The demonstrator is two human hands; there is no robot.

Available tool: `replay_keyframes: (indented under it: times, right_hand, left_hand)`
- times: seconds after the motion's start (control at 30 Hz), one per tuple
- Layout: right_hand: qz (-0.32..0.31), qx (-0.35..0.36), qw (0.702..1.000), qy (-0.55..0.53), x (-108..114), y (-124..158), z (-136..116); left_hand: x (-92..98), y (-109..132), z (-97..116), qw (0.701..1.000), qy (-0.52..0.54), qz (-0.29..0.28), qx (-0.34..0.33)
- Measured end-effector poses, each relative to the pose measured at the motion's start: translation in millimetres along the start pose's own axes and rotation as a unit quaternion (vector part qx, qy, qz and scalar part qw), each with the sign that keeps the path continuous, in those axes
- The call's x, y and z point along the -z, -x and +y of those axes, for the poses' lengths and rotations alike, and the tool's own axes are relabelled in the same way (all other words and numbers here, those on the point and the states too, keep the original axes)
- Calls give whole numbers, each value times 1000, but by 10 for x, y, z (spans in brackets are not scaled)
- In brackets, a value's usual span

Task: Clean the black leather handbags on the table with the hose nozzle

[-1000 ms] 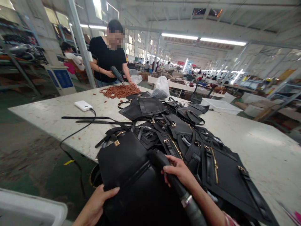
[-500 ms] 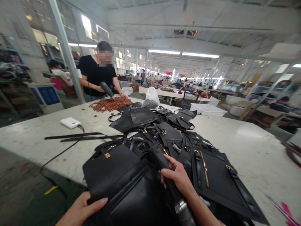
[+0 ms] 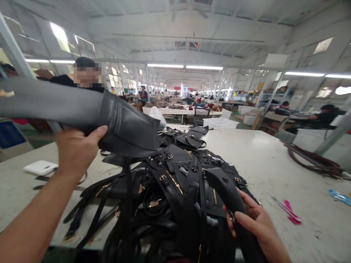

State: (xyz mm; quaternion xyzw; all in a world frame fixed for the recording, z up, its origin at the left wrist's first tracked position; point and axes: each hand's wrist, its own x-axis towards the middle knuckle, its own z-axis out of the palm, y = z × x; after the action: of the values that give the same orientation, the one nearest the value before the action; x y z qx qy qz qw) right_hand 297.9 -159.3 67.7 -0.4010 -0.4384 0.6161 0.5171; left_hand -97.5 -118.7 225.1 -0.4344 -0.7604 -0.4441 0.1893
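My left hand point(image 3: 75, 149) grips a black leather bag point(image 3: 82, 109) and holds it up in the air, left of the pile. Its straps hang down toward the heap. My right hand point(image 3: 255, 223) is closed round the black handle of a heat gun point(image 3: 229, 193), whose nozzle end points up and left over the pile. Below both hands lies a heap of black leather bags point(image 3: 181, 179) with gold buckles and zips on the white table point(image 3: 274, 164).
A white power bank point(image 3: 40, 167) with a cable lies at the left. Pink scissors point(image 3: 289, 212) and a blue tool point(image 3: 340, 196) lie at the right, with brown straps point(image 3: 312, 162) beyond. A person in black point(image 3: 82, 78) stands behind the raised bag. A white tray point(image 3: 221, 122) sits at the back.
My left hand has lifted the front bag off the pile and up to the left. My right hand with the heat gun has moved right and lower. The view has swung right.
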Motion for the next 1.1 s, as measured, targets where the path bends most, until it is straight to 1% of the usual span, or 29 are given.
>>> replay_keyframes:
  times: [0.03, 0.07, 0.1, 0.13, 0.17, 0.2, 0.27, 0.3, 0.33, 0.37, 0.4, 0.43, 0.47, 0.5, 0.57, 0.6, 0.67, 0.77, 0.83, 0.9, 0.97, 1.0, 1.03, 1.1]
  right_hand:
    - [14, 3, 1000, -1, 31, 54, -28]
    - [30, 4, 1000, -3, 50, 109, -50]
    - [48, 2, 999, -5, 58, 164, -64]
    - [67, 1, 998, -6, 58, 218, -72]
    - [81, 0, 997, -6, 52, 269, -75]
    - [92, -1, 996, -6, 44, 317, -76]
    - [104, -4, 995, -2, 27, 396, -76]
    - [108, -8, 994, 1, 23, 424, -80]
    - [112, -13, 994, 5, 23, 442, -85]
    - [116, -19, 993, 11, 30, 451, -92]
    - [120, -24, 992, 19, 42, 451, -100]
    - [122, -27, 992, 27, 60, 443, -104]
    - [123, -27, 991, 37, 82, 428, -104]
    - [122, -24, 991, 46, 106, 408, -97]
    - [116, -13, 991, 62, 155, 363, -61]
    - [112, -11, 991, 69, 175, 339, -36]
    - [100, -13, 992, 78, 199, 289, 9]
    - [71, -19, 994, 85, 186, 167, -14]
    - [44, -9, 994, 97, 151, 10, -119]
    - [11, 4, 992, 128, 100, -233, -267]
    - [-26, -1, 986, 165, 37, -560, -400]
    - [-45, -11, 984, 170, 4, -749, -443]
    - [-68, -36, 983, 170, -30, -948, -465]
    - [-100, -91, 976, 172, -94, -1351, -444]
  left_hand:
    - [-90, -71, 131, 999, 27, -39, -27]
    - [-200, -93, 266, 991, 48, -101, -73]
    - [-331, -51, 398, 973, 78, -175, -127]
    - [-482, 64, 519, 947, 113, -244, -178]
    - [-650, 255, 620, 917, 152, -298, -217]
    - [-829, 518, 693, 889, 190, -338, -245]
    - [-1184, 1188, 736, 856, 210, -385, -273]
    - [-1341, 1546, 706, 827, 217, -414, -313]
    - [-1472, 1883, 649, 804, 228, -422, -352]
    - [-1573, 2174, 572, 792, 240, -412, -381]
    - [-1644, 2401, 485, 789, 247, -398, -398]
    - [-1684, 2558, 396, 781, 247, -385, -425]
    - [-1699, 2646, 308, 780, 237, -366, -449]
    - [-1694, 2676, 227, 782, 218, -345, -470]
    - [-1650, 2626, 84, 796, 166, -306, -495]
    - [-1626, 2581, 21, 807, 142, -291, -494]
    - [-1601, 2509, -93, 821, 111, -279, -486]
    - [-1651, 2497, -229, 819, 104, -263, -499]
    - [-1707, 2519, -286, 816, 115, -247, -510]
    - [-1735, 2532, -309, 816, 134, -239, -509]
    - [-1718, 2537, -308, 815, 155, -243, -503]
    - [-1697, 2541, -304, 814, 163, -247, -500]
    - [-1673, 2549, -301, 814, 170, -251, -496]
    - [-1637, 2579, -308, 816, 177, -259, -485]
